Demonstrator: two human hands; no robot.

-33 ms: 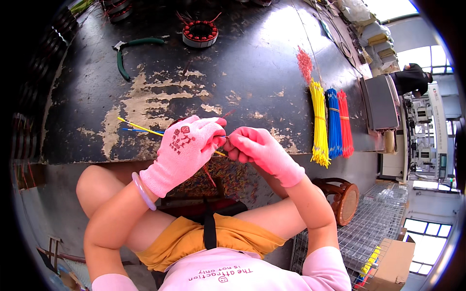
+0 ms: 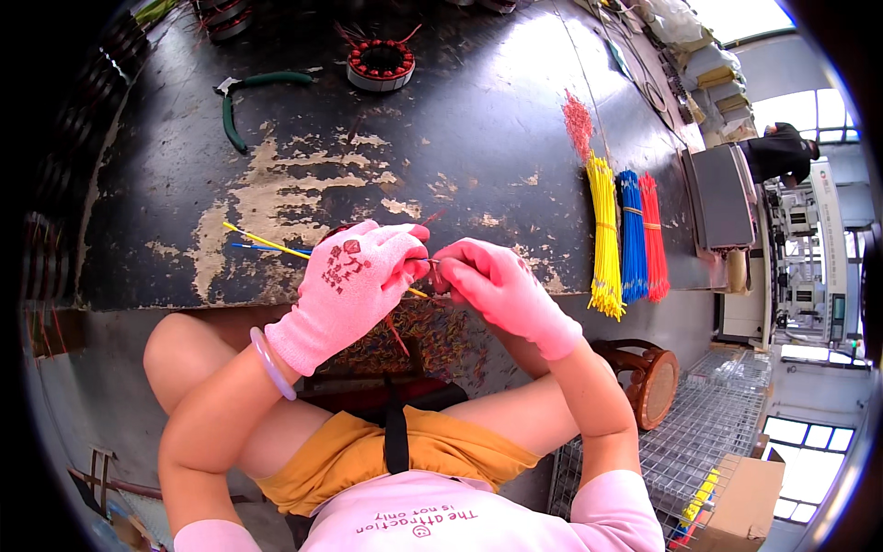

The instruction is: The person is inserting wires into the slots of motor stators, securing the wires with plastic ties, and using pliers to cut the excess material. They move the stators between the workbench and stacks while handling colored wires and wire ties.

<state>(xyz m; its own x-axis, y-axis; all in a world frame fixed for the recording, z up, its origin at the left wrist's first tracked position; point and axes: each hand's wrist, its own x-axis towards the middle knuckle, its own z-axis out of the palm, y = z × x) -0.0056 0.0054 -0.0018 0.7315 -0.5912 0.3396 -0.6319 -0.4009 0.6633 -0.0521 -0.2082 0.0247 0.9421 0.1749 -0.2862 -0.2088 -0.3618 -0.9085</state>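
Note:
My left hand [image 2: 345, 271], in a pink glove, is closed on wires over the table's near edge. A yellow wire [image 2: 262, 237] and a blue wire [image 2: 267, 247] stick out to its left. Part of a dark red thing shows behind that hand, mostly hidden. My right hand [image 2: 501, 290], gloved in pink too, pinches a thin wire end [image 2: 432, 261] just right of the left fingertips. The fingertips nearly meet there, and the fine detail is too small to make out. Thin red wires [image 2: 397, 336] hang below the left hand.
A stator with red windings [image 2: 381, 66] and green-handled cutters [image 2: 241, 87] lie farther back. Bundles of yellow [image 2: 604, 235], blue [image 2: 633, 235] and red wires [image 2: 654, 237] lie right, near small red pieces [image 2: 578, 124]. A wooden stool [image 2: 655, 386] stands at lower right; a person [image 2: 782, 152] is beyond.
My right hand has shifted slightly to the right and its fingers have turned a little at the wire. The left hand has stayed in place.

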